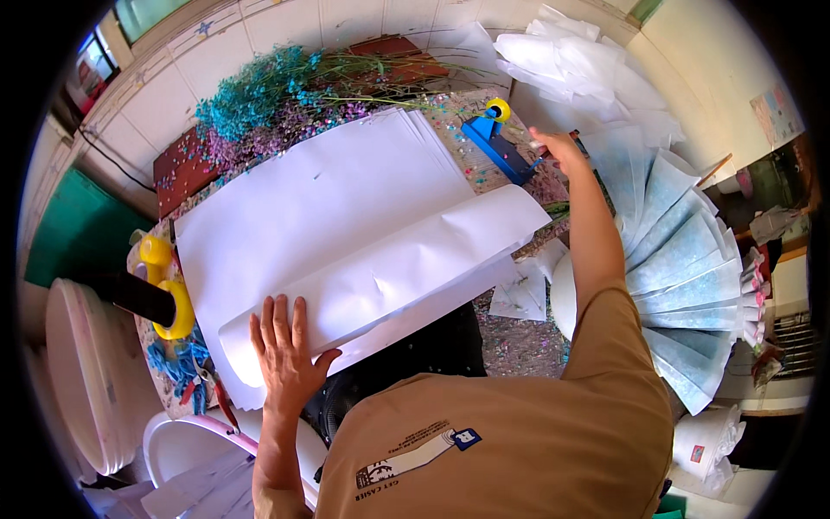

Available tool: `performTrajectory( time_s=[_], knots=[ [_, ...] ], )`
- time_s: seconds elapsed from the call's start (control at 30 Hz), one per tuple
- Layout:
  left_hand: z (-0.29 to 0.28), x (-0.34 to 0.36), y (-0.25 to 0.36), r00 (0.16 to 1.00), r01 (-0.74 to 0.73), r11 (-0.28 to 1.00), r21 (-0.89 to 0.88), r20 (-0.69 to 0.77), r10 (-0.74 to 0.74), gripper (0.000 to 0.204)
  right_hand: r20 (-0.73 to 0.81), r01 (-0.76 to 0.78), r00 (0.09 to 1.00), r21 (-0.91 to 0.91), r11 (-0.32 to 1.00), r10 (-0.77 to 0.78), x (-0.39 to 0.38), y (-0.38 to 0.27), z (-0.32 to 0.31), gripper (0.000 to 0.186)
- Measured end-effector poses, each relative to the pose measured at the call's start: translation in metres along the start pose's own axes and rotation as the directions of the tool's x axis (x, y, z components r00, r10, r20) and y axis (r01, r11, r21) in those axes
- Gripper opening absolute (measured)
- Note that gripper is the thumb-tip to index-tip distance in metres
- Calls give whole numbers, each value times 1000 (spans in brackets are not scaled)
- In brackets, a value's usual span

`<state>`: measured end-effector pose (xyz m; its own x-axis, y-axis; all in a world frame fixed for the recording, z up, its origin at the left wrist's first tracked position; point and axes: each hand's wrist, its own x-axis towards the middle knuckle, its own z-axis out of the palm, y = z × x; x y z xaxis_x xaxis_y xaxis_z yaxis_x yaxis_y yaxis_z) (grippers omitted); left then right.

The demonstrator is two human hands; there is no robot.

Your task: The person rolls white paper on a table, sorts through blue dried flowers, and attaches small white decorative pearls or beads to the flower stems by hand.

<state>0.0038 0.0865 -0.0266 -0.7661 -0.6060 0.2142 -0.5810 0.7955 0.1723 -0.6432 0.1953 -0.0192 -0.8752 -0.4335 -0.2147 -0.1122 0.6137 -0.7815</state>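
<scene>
My left hand [287, 346] lies flat, fingers spread, on the near left end of a white paper sheet [398, 259] whose near edge is folded or rolled over. Beneath it is a stack of large white paper sheets [303, 190]. Stretched out to the far right, my right hand [562, 152] is beside a blue tape dispenser [501, 151] with a yellow roll of tape [498, 109]. Its fingers look closed around a slim dark and blue object, partly hidden, whose kind I cannot make out.
Turquoise dried flowers [259, 95] and purple ones lie behind the paper. Yellow tape rolls [177, 311] and red-handled pliers [226, 406] are at left, near white buckets [78, 372]. Pleated pale blue wrapping sheets [683, 251] fan out at right, below white wrapping material [579, 65].
</scene>
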Motion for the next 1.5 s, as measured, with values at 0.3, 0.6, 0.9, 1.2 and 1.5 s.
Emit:
performTrajectory(
  time_s=[0.3,0.6,0.9,1.2,1.5],
  knots=[
    [-1,6,3,1000,3,1000,24,9,-4,109,64,60,996,-23,998,-59,-8,-24,-20,40],
    [1,9,3,999,-31,999,22,-8,31,110,107,-79,992,168,983,61,-43,57,-85,43],
    [1,4,2,1000,-22,998,53,-3,23,107,-46,333,942,11,943,-332,12,8,-14,37],
    [1,4,2,1000,-10,999,37,0,10,105,168,153,974,7,988,-152,40,-32,52,46],
    [1,6,2,1000,-7,999,40,-5,7,103,106,0,994,65,998,-7,49,-36,65,72]
  ],
)
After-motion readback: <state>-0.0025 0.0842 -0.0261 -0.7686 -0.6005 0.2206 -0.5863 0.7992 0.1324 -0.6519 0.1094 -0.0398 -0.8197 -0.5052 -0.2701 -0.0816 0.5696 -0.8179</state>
